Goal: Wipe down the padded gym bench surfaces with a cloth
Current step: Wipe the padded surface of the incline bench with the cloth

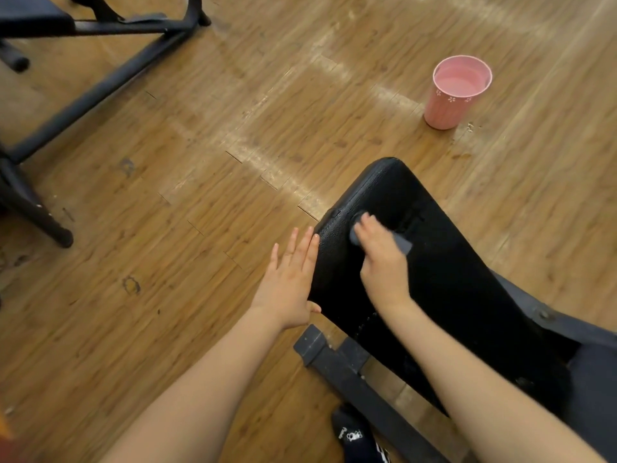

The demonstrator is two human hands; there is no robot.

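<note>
My right hand (380, 259) presses the grey cloth (402, 242) on the black padded bench (450, 272), near its far rounded end; the fingers (365, 225) are curled over the cloth and hold it. My left hand (288, 279) lies flat against the left side edge of the pad, fingers straight and together, thumb under the edge. I judge the wiping is in the middle: I cannot tell which part is already clean, and the far tip and the lower part toward me seem still to do. The pad is narrow, so the cloth can slip off either side. The wooden floor (207, 195) around is open; a pink cup (457, 91) with liquid stands well apart beyond the far end.
</note>
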